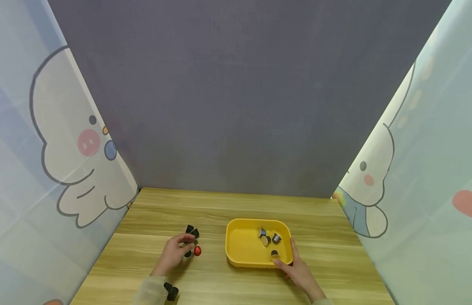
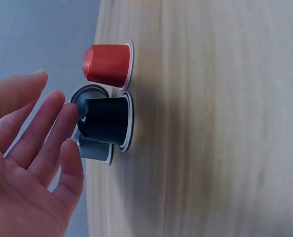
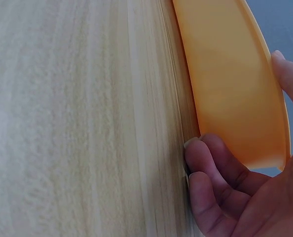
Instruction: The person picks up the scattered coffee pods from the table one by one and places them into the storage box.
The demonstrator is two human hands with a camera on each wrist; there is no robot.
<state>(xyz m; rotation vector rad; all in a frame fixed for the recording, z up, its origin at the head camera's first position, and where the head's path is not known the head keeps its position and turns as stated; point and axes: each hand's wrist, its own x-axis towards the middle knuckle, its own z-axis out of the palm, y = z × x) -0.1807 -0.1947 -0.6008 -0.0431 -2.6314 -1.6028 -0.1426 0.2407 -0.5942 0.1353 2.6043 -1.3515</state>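
The left hand (image 1: 173, 253) is held slack-fingered beside dark capsules (image 2: 106, 121) and a red capsule (image 1: 198, 251); other capsules (image 1: 276, 238) are contained in the yellow tray (image 1: 241, 249), gripped at its near right corner by the right hand (image 1: 301, 274)

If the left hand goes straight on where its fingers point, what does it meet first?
The left hand would probably meet one of the dark pods just ahead of it; depth is unclear, so I cannot say which.
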